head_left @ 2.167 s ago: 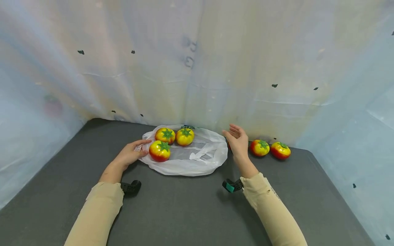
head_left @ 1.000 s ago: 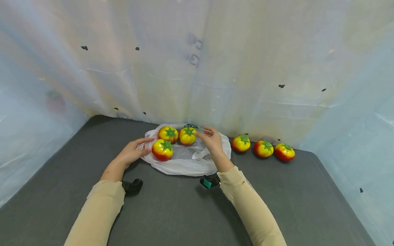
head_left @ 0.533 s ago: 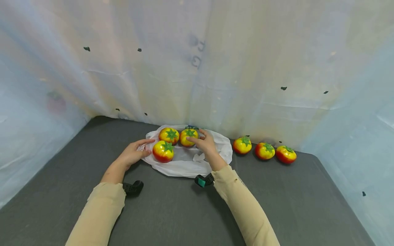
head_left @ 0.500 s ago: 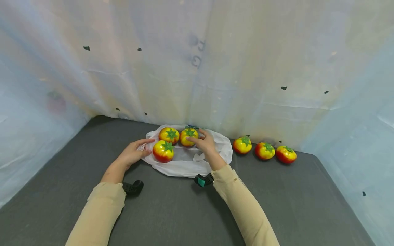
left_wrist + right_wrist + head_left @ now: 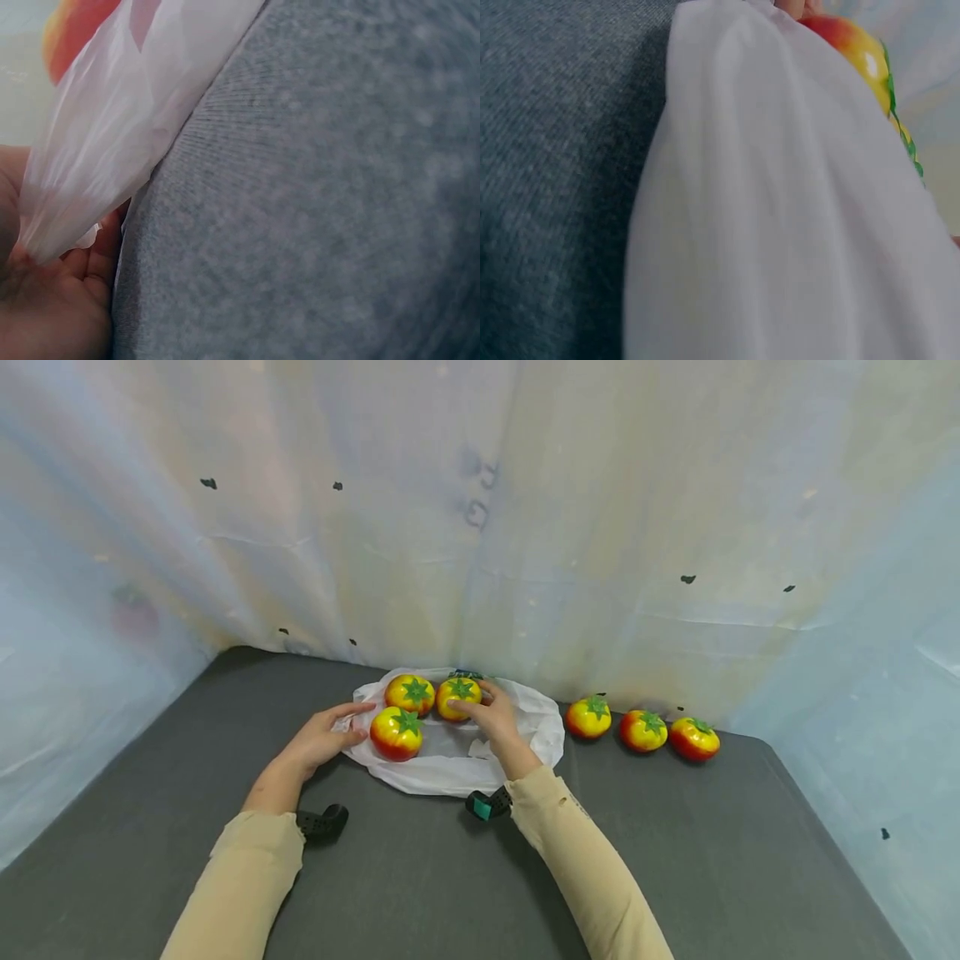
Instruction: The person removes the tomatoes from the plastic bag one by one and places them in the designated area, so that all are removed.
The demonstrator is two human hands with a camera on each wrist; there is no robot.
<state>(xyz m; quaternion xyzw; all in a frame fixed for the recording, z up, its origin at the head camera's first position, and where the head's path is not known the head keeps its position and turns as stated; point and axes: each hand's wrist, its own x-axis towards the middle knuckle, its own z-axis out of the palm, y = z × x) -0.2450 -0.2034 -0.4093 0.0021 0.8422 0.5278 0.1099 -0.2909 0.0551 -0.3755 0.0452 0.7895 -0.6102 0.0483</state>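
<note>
A white plastic bag (image 5: pixel 433 782) lies spread on the dark table with three red-and-yellow tomatoes on its left and middle part. My left hand (image 5: pixel 315 743) pinches the bag's left edge; the left wrist view shows the film (image 5: pixel 97 142) gathered between thumb and fingers. My right hand (image 5: pixel 497 720) has its thumb and fingers around the sides of the back right tomato (image 5: pixel 453 705). Beside that one sits another tomato (image 5: pixel 406 692), and the front one (image 5: pixel 392 739) is nearest my left hand. In the right wrist view, bag film (image 5: pixel 757 187) hides most of the fingers.
Three more tomatoes stand in a row right of the bag: a near one (image 5: pixel 587 720), a middle one (image 5: pixel 639 734) and a far one (image 5: pixel 693 742). Behind the grey table (image 5: pixel 420 877) hangs a pale sheet (image 5: pixel 585 510), with more sheeting at both sides.
My right hand has come left from beside the row of tomatoes, over the bag, and closed around the back right tomato. The left hand keeps its place at the bag's edge.
</note>
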